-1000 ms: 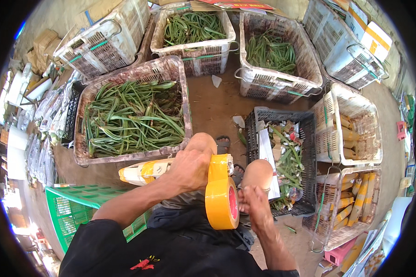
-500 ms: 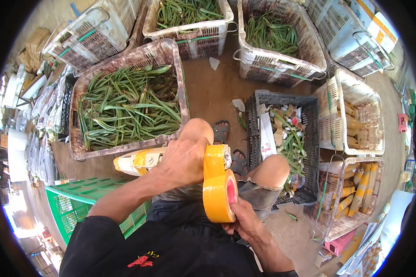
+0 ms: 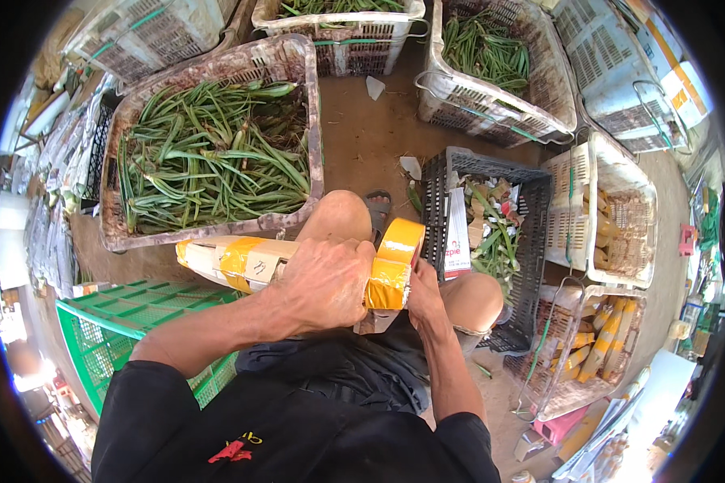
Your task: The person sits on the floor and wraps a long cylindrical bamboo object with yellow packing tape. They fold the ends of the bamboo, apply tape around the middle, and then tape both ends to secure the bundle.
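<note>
Across my lap lies a long, narrow cardboard-wrapped package with bands of yellow tape round it. My left hand is closed over it near its right end. A thick roll of yellow packing tape sits at that end, on the far side, touching the package. Its tape runs down onto the package end, which is covered in shiny yellow. My right hand is closed at the roll's right side, with its fingertips partly hidden behind the roll. What the package contains is hidden.
Crates of long green leafy plants stand ahead. Right of my knees is a black crate of scraps and cut leaves. Further right, a crate holds several yellow-taped packages. A green crate stands by my left arm.
The tape roll has swung from the near side of the package end up to its far side. My right hand has moved forward with it. My left hand still grips the package.
</note>
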Available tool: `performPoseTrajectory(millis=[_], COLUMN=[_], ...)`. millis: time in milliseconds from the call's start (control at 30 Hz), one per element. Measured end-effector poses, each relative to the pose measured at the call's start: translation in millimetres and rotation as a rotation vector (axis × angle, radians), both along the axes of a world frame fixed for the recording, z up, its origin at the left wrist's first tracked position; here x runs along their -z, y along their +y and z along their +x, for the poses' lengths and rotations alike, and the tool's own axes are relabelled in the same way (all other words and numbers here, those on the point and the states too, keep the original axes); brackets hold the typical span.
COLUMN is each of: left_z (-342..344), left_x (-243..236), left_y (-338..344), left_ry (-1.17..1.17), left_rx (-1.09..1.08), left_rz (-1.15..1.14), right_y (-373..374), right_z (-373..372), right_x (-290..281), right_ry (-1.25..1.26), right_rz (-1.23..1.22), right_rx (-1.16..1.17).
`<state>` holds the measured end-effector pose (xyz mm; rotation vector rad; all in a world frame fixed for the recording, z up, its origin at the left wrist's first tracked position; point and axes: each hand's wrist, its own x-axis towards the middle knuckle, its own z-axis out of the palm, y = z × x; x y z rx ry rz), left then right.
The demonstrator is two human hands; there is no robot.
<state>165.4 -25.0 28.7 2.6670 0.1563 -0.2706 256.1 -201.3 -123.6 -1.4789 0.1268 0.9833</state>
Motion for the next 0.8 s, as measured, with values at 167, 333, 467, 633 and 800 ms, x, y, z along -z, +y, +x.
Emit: performPoseTrajectory(millis=[167,333,467,633,800], left_z=[2.7,7.8,8.9,12.8,15.9], left_x=[2.4,-1.2,-7.3,-11.3,-18.3], left_y=[-4.9,-9.8,-12.4,-9.0,-7.2], left_ry=[0.028,0.012,0.016,0.068,0.081], left_rx=[0.076,0.096,0.103,0.12,0.119], left_rz=[-0.021,0.033,-0.005,-0.034,-0.089], right_y=[15.3,31.4,19.9,15.4,6.8], right_z=[31.6,42.5,56.7,68.8,60.7], right_x=[-11.1,-58.0,-44.8,-67.6,-118.2], right_ry=[0.061,-0.023,-0.236,-0.302,-0.19], right_rz=[0.269,0.325,0.196,0.125,0.193], right_rx=[0.041,0.015,0.002,0.024,0.024])
